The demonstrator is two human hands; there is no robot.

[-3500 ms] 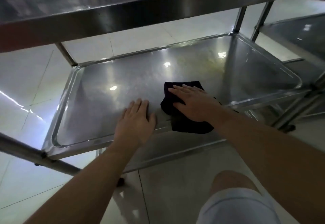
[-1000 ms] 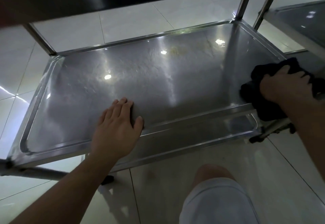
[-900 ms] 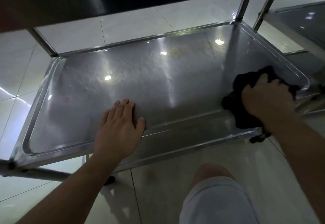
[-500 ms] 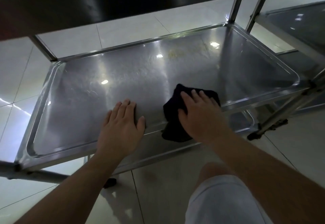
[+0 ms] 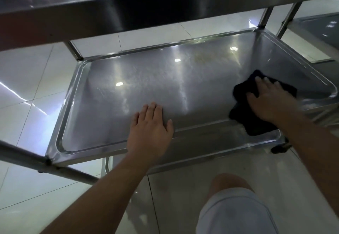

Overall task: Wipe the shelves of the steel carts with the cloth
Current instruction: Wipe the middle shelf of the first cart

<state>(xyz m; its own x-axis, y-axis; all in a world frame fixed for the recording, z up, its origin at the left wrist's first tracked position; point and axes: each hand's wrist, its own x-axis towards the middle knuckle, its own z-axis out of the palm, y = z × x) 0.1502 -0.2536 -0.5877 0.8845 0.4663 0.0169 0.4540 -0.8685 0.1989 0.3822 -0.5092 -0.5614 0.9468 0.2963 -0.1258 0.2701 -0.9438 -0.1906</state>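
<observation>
Right hand [image 5: 269, 103] lay flat, fingers straight and spread, its grip loose, pressing the dark cloth [image 5: 253, 116] down at the right of the frame. Cloth sat on the middle shelf [image 5: 146, 86] of the steel cart, near that shelf's lower right corner, one end draped over the near rim. Left hand [image 5: 150, 132] rested palm-down on the same near rim, lower centre, fingers straight, holding nothing. Upper shelf [image 5: 128, 9] crossed the top of the frame. A second cart [image 5: 319, 30] stood at the upper right. Pale tiled floor [image 5: 27, 68] showed below; a bare knee [image 5: 227, 182] at the lower right.
</observation>
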